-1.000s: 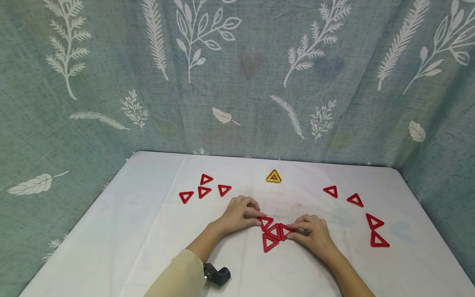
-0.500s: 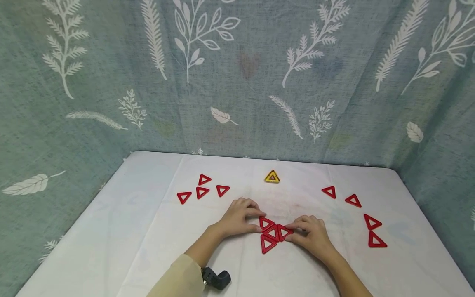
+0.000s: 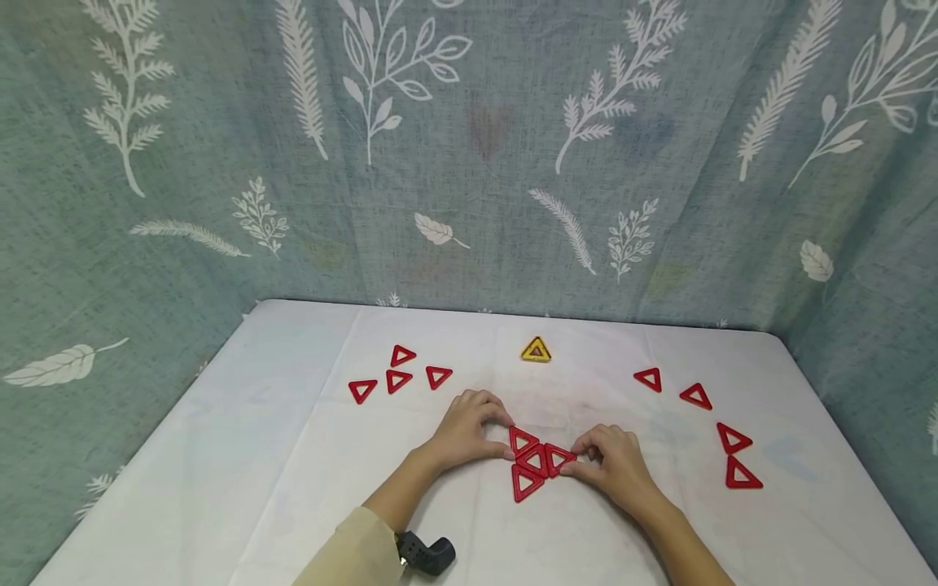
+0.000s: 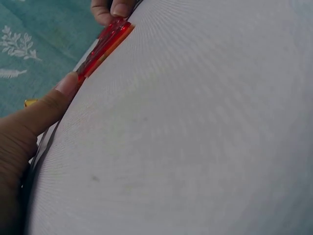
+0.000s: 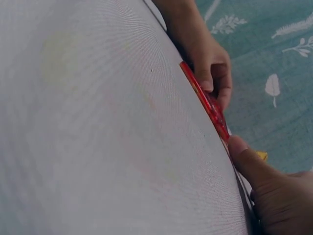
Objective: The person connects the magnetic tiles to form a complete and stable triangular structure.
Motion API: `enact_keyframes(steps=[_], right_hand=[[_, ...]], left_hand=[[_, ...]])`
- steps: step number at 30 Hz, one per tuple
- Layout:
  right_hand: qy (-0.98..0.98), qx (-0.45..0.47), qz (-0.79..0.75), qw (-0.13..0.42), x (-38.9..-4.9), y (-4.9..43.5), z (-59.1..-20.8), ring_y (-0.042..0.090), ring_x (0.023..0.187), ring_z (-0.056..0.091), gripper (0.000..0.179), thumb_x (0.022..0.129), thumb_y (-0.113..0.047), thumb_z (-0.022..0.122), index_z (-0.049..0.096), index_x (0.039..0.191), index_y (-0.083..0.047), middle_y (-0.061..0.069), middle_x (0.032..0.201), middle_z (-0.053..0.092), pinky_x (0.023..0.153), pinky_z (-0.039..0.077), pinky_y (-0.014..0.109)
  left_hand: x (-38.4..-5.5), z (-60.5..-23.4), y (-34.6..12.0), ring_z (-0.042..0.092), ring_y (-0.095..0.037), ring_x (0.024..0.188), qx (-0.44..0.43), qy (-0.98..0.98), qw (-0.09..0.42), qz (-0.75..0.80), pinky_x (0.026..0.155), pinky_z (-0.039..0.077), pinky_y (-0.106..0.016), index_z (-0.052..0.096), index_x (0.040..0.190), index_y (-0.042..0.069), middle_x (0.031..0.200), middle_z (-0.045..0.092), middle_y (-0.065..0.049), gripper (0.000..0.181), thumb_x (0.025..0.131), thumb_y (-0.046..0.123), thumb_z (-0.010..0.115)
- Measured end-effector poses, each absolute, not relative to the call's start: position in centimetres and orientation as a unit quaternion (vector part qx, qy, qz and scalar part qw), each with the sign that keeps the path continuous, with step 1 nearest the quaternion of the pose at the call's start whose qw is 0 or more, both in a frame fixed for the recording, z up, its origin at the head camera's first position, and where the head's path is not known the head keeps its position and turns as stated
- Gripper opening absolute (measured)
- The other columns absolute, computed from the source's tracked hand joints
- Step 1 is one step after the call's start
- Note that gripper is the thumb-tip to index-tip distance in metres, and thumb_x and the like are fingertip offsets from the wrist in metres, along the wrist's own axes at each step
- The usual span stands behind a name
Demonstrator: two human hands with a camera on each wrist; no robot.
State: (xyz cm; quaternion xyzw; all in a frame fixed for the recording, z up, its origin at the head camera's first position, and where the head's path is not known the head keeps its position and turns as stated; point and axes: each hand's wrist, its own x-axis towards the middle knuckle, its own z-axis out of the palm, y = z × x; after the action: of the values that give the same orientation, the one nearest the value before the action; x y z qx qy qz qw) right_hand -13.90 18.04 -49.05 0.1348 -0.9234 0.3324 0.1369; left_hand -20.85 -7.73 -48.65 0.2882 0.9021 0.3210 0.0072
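Observation:
Four-sided grouping aside, red triangle tiles with hollow middles lie flat, edges together, at the table's middle in the head view. My left hand [image 3: 469, 429] pinches the upper tile [image 3: 513, 443] by its left corners, between thumb and a finger. Thumb and finger of my right hand [image 3: 617, 465] grip the right-hand tile [image 3: 547, 461] near its outer point. Between these sits a central tile [image 3: 543, 461], with a lower tile [image 3: 516, 484] against it. Both wrist views show the red tiles [image 4: 105, 46] edge-on, with a thumb touching them.
Several loose red triangles [image 3: 352, 389] lie at the back left, and several more [image 3: 730, 472] along the right. A yellow triangle [image 3: 536, 358] sits near the back edge. White cloth [image 3: 293, 488] covers the table, and a patterned curtain [image 3: 469, 268] hangs behind.
The upper tile has turned and come flush against the central one. My left fingers have shifted to its left corners; my right hand has stayed at the right-hand tile.

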Motion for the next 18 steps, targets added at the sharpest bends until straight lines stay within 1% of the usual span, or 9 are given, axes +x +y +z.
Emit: enact_keyframes(steps=[6, 7, 9, 13, 15, 18], right_hand=[[-0.908, 0.166, 0.344, 0.174, -13.8, 18.0, -49.1, 0.001, 0.07, 0.042, 0.031, 0.059, -0.024, 0.088, 0.063, 0.078, -0.02, -0.016, 0.071, 0.052, 0.068, 0.03, 0.028], [-0.901, 0.173, 0.358, 0.175, -13.9, 18.0, -49.1, 0.001, 0.07, 0.044, 0.03, 0.06, -0.022, 0.088, 0.064, 0.078, -0.019, -0.016, 0.072, 0.053, 0.068, 0.033, 0.027], [-0.885, 0.19, 0.39, 0.17, -14.0, 18.0, -49.2, 0.001, 0.069, 0.049, 0.029, 0.061, -0.019, 0.087, 0.065, 0.08, -0.018, -0.015, 0.073, 0.057, 0.068, 0.039, 0.023], [-0.863, 0.212, 0.431, 0.156, -14.1, 17.8, -49.3, 0.003, 0.071, 0.057, 0.026, 0.065, -0.017, 0.086, 0.068, 0.084, -0.017, -0.013, 0.079, 0.064, 0.068, 0.046, 0.022], [-0.861, 0.207, 0.439, 0.15, -14.0, 17.7, -49.4, 0.002, 0.073, 0.057, 0.026, 0.066, -0.018, 0.085, 0.07, 0.087, -0.018, -0.014, 0.082, 0.065, 0.07, 0.045, 0.021], [-0.851, 0.208, 0.464, 0.135, -14.0, 17.5, -49.4, 0.003, 0.075, 0.059, 0.026, 0.067, -0.014, 0.084, 0.072, 0.09, -0.015, -0.009, 0.083, 0.067, 0.071, 0.046, 0.02]], left_hand=[[-20.6, -48.7, -7.7, 0.045, -0.011, 0.102, 0.27, 0.887, 0.026, 0.375, 0.091, 0.034, -0.037, 0.069, 0.091, 0.024, 0.102, 0.058, 0.011, 0.038, 0.061, 0.036, 0.087], [-20.6, -48.7, -7.7, 0.045, -0.01, 0.102, 0.267, 0.884, 0.031, 0.383, 0.091, 0.035, -0.037, 0.069, 0.092, 0.024, 0.102, 0.058, 0.011, 0.037, 0.061, 0.035, 0.087], [-20.4, -48.8, -7.7, 0.044, -0.009, 0.102, 0.262, 0.879, 0.037, 0.396, 0.09, 0.035, -0.036, 0.069, 0.092, 0.025, 0.101, 0.058, 0.013, 0.037, 0.062, 0.035, 0.087], [-19.9, -48.9, -7.8, 0.044, -0.008, 0.101, 0.271, 0.867, 0.032, 0.418, 0.088, 0.036, -0.035, 0.068, 0.094, 0.027, 0.101, 0.058, 0.014, 0.035, 0.064, 0.033, 0.086], [-19.6, -48.9, -7.7, 0.044, -0.008, 0.101, 0.292, 0.858, 0.025, 0.421, 0.088, 0.036, -0.035, 0.069, 0.095, 0.027, 0.1, 0.058, 0.013, 0.033, 0.066, 0.033, 0.085], [-19.1, -48.7, -7.7, 0.045, -0.009, 0.1, 0.328, 0.848, 0.015, 0.417, 0.088, 0.036, -0.034, 0.071, 0.095, 0.026, 0.1, 0.059, 0.012, 0.03, 0.069, 0.034, 0.083]])
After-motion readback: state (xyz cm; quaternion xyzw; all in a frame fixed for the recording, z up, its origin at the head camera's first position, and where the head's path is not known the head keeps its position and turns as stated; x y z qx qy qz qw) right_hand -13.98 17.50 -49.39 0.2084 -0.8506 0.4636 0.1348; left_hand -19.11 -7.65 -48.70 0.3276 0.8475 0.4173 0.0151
